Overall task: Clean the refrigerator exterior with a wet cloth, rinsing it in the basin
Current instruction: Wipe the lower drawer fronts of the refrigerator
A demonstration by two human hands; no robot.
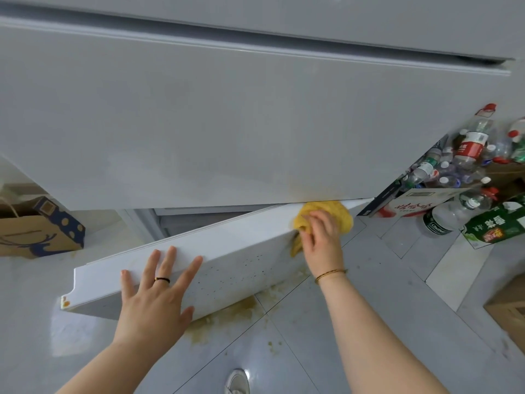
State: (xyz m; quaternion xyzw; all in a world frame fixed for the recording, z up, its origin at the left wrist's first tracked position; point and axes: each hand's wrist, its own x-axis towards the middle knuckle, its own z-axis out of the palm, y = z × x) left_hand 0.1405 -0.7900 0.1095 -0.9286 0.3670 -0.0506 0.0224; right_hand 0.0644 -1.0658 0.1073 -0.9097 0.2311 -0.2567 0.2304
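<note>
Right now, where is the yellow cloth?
In the head view, right of centre: the yellow cloth is held by the right hand against the top edge of the open lower door, just under the upper door.

I find open floor (412, 294) right of the swung-out lower door (227, 251); bottles (460, 160) and cartons (500, 223) block farther right. A paper bag (37, 228) crowds the left. My right hand (321, 237), gripping the cloth (338, 214), fills the hinge corner.

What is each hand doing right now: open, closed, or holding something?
Left hand: open, fingers spread flat on the lower fridge door.
Right hand: holding the yellow cloth against that door's top edge.
</note>
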